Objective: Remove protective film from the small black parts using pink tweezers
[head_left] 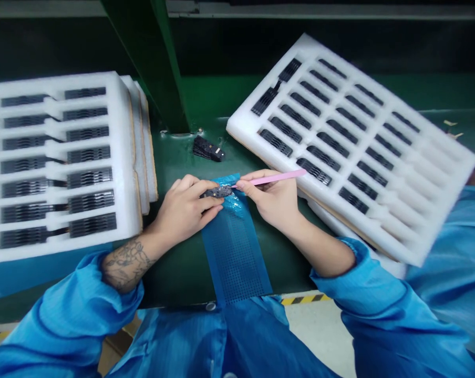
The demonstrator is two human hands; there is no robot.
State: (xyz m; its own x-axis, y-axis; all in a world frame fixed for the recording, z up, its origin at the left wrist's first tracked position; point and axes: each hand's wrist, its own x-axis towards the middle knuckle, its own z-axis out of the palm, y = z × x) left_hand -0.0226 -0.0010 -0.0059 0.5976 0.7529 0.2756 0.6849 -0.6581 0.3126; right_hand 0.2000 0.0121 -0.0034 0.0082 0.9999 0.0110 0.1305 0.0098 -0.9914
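From my head feed, I judge this as close tool work: my left hand (pixel 188 202) pinches a black component (pixel 224 192) over the blue perforated mat's (pixel 237 252) far edge; my right hand (pixel 275 202) grips a slim pink tool (pixel 277 177) against it. The next move needs steadiness.

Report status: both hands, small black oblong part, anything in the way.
Left hand gripping small black oblong part. Right hand holding slim pink tool, tip at part's end. Shiny blue film beside part; nothing visibly blocking either hand.
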